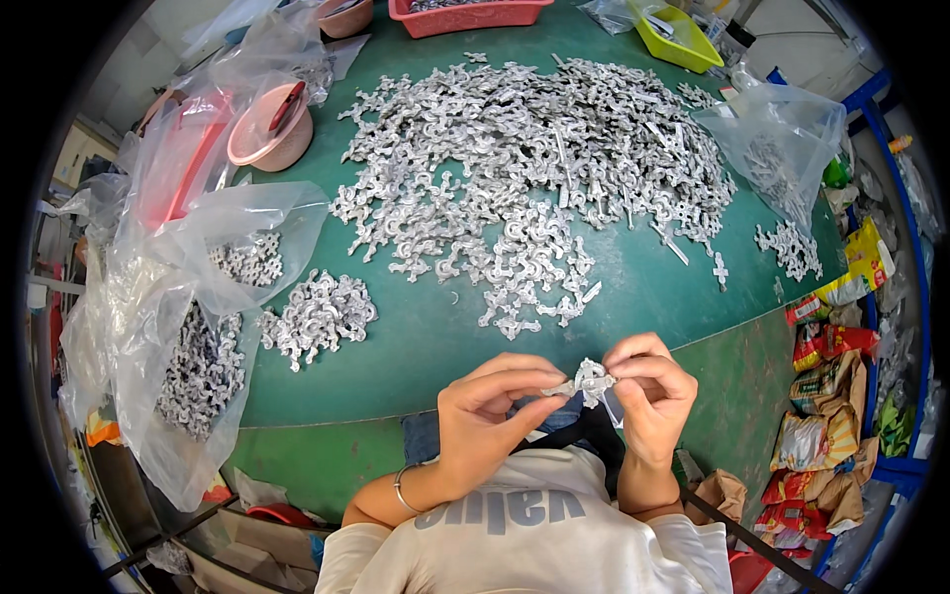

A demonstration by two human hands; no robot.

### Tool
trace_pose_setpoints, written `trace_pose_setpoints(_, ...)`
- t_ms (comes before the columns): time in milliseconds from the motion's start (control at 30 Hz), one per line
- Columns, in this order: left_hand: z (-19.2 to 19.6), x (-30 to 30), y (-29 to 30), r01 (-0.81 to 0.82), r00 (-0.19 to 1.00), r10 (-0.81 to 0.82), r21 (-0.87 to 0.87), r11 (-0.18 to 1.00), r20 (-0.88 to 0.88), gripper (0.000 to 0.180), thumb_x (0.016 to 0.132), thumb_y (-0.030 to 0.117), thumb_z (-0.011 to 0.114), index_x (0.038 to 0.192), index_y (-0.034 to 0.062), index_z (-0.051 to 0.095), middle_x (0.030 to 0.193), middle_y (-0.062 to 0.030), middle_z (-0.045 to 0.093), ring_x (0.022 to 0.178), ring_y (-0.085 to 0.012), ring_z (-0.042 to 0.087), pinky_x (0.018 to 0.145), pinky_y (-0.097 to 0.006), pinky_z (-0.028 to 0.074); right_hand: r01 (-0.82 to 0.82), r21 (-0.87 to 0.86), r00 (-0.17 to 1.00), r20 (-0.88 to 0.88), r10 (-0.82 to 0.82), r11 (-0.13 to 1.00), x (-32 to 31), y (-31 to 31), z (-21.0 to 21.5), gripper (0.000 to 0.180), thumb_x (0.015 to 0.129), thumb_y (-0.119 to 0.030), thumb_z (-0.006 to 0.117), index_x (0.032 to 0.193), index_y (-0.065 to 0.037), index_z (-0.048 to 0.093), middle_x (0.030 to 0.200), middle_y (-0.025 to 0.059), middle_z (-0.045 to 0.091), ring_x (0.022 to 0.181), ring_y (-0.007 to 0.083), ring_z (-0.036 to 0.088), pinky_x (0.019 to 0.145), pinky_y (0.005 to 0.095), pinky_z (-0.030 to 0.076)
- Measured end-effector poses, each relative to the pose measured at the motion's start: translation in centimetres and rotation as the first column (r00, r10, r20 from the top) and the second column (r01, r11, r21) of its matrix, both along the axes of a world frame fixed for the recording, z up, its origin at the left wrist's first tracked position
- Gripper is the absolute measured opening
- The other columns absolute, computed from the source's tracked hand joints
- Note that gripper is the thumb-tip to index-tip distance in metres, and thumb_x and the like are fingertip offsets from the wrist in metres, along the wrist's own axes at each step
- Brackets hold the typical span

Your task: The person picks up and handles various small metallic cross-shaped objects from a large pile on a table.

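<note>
Above the near edge of the green table, my left hand (495,416) and my right hand (648,396) hold a small silver-grey metal casting (591,382) between them. The left thumb and fingers pinch its left end; the right thumb and fingers grip its right side. Its ornate outline resembles the loose parts on the table, though its exact kind is unclear. A wide heap of such metal castings (534,168) lies beyond my hands. To the left sits a smaller pile of castings (319,317).
Clear plastic bags (129,287) with castings lie along the left, and another plastic bag (792,129) is at right. A pink bowl (267,148), red tray (470,18) and yellow-green tray (683,45) stand farther back. A blue rack (915,346) borders the right side.
</note>
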State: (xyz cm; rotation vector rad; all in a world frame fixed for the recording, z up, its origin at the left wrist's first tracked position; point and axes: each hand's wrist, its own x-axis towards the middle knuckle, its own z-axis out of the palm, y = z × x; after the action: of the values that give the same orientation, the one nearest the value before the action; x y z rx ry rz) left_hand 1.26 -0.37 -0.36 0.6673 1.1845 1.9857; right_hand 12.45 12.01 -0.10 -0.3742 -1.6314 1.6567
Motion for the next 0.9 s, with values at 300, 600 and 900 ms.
trace_pose_setpoints(300, 0.4, 0.0, -0.2, 0.054, 0.998, -0.054, -0.003, 0.999, 0.010, 0.024, 0.068, -0.017, 0.059, 0.091, -0.0087, 0.058, 0.097, -0.0158, 0.055, 0.085, -0.0177, 0.057, 0.078, -0.027, 0.050, -0.026, -0.070, 1.000, -0.010, 0.025, 0.997, 0.1, -0.2, 0.0, 0.008, 0.076, 0.003, 0.058, 0.083, 0.006, 0.059, 0.085, 0.0144, 0.056, 0.076, 0.0173, 0.053, 0.066, 0.0255, 0.042)
trace_pose_setpoints(600, 0.6, 0.6, 0.1, 0.154, 0.988, -0.153, 0.032, 0.988, -0.029, 0.026, 0.065, -0.019, 0.061, 0.089, -0.0093, 0.056, 0.091, -0.0177, 0.054, 0.081, -0.0202, 0.058, 0.076, -0.031, 0.051, -0.070, -0.143, 0.997, -0.021, 0.068, 0.987, 0.2, 0.3, 0.2, 0.008, 0.077, 0.002, 0.056, 0.083, 0.006, 0.060, 0.084, 0.0142, 0.056, 0.077, 0.0171, 0.052, 0.068, 0.0263, 0.040)
trace_pose_setpoints(900, 0.6, 2.1, 0.7, 0.206, 0.977, -0.210, 0.110, 0.972, 0.027, 0.028, 0.066, -0.013, 0.065, 0.089, -0.0063, 0.051, 0.089, -0.0136, 0.056, 0.082, -0.0187, 0.060, 0.077, -0.031, 0.050, -0.239, -0.262, 0.971, -0.069, 0.229, 0.935, 0.2, 1.1, 1.3, 0.010, 0.077, 0.001, 0.054, 0.083, 0.005, 0.061, 0.083, 0.0124, 0.056, 0.077, 0.0166, 0.051, 0.070, 0.0272, 0.039)
